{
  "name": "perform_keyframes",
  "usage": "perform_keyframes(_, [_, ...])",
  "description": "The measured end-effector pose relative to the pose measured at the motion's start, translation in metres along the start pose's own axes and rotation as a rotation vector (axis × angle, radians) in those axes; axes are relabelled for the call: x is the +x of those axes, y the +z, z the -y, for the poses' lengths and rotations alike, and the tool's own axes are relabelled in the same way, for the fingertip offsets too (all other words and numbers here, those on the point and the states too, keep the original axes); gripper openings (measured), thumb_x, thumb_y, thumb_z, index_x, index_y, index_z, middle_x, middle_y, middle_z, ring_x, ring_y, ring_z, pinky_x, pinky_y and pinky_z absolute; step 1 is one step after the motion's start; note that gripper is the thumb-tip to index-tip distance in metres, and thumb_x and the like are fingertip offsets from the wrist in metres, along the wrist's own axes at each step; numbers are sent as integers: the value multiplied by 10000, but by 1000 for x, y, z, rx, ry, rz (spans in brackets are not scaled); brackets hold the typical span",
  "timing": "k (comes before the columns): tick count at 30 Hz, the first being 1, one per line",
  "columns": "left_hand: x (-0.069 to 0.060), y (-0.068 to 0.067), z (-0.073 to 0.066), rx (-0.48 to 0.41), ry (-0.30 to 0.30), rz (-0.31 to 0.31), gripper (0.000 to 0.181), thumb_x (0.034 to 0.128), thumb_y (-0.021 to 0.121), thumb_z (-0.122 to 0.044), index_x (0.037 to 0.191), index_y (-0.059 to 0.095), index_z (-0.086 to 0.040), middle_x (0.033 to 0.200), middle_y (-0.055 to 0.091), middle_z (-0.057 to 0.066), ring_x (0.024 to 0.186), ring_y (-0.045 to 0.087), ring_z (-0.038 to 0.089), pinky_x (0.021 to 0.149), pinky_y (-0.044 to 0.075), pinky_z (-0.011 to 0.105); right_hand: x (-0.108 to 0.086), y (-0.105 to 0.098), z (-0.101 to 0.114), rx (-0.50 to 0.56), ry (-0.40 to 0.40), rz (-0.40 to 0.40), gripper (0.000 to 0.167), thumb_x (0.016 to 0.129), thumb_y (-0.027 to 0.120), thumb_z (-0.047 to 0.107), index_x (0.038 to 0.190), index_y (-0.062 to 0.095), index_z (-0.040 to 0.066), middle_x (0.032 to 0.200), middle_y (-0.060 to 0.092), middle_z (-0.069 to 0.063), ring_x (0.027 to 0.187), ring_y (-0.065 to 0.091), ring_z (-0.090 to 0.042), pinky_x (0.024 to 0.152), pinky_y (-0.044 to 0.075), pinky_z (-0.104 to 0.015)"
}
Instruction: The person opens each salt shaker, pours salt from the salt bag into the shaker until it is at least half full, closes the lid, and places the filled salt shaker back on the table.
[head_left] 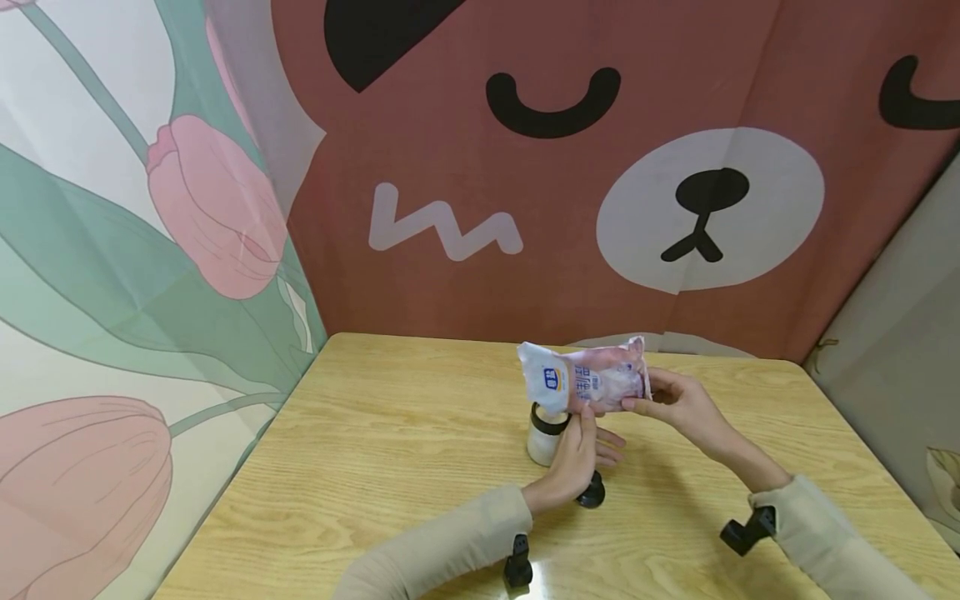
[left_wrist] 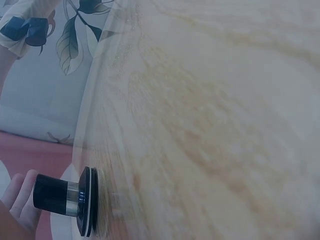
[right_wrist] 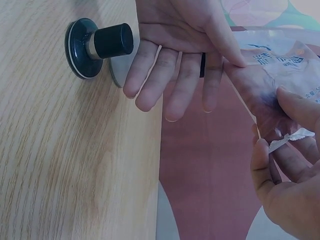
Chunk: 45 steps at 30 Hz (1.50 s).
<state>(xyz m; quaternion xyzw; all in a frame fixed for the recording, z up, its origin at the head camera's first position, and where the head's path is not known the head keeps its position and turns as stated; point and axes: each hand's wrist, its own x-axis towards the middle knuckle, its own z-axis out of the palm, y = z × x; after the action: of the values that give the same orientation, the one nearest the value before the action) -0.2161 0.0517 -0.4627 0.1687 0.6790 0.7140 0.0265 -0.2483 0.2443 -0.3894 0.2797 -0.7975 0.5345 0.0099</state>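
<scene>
A pink and white printed bag (head_left: 592, 377) is held above the table, its left end overlapping the mouth of a glass jar (head_left: 542, 447) with a black rim and pale contents. My right hand (head_left: 693, 417) pinches the bag's right end, which looks torn in the right wrist view. Under the bag is my left hand (head_left: 573, 462), its thumb touching the bag (right_wrist: 257, 90) and its fingers straight. A black knobbed lid (head_left: 592, 491) lies on the table near my left hand; the left wrist view shows the lid (left_wrist: 54, 195) beside my fingers (left_wrist: 24, 197).
The wood-grained table (head_left: 360, 433) extends around the jar. Behind it hangs a reddish-brown cloth (head_left: 435, 292) with a bear face, and a floral cloth (head_left: 90, 333) hangs on the left. Black wrist devices (head_left: 517, 562) are on both sleeves.
</scene>
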Motion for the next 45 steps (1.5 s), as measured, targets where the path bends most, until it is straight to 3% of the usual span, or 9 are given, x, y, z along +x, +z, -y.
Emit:
perform_keyframes(24, [1, -2, 1, 6, 8, 10, 483, 1102, 131, -382, 1277, 391, -15, 998, 695, 215, 845, 709, 375, 715, 601, 365, 0, 0, 3, -25, -9, -14, 377, 940, 692, 77, 1293, 606, -19, 1089, 686, -116, 870, 654, -166, 717, 570, -288])
perform_keyframes(32, [1, -1, 1, 5, -9, 3, 481, 1096, 126, -408, 1270, 402, -55, 982, 704, 171, 835, 718, 322, 712, 600, 346, 0, 0, 2, -33, -14, -19, 376, 936, 697, 79, 1291, 610, -13, 1077, 690, -107, 860, 650, -161, 701, 564, -280])
perform_keyframes(40, [0, -2, 3, 16, 41, 18, 523, 1095, 111, -408, 1268, 380, 6, 975, 697, 202, 805, 720, 304, 696, 603, 360, 0, 0, 2, -37, -26, -21, 373, 932, 699, 70, 1288, 615, -7, 1077, 693, -92, 859, 645, -159, 704, 570, -316])
perform_keyframes(45, [0, -2, 1, 11, 26, 12, 512, 1095, 116, -410, 1268, 386, -11, 973, 701, 190, 813, 720, 320, 694, 603, 350, 0, 0, 2, -32, -29, -19, 366, 934, 696, 68, 1285, 617, -4, 1077, 692, -96, 857, 644, -162, 701, 565, -293])
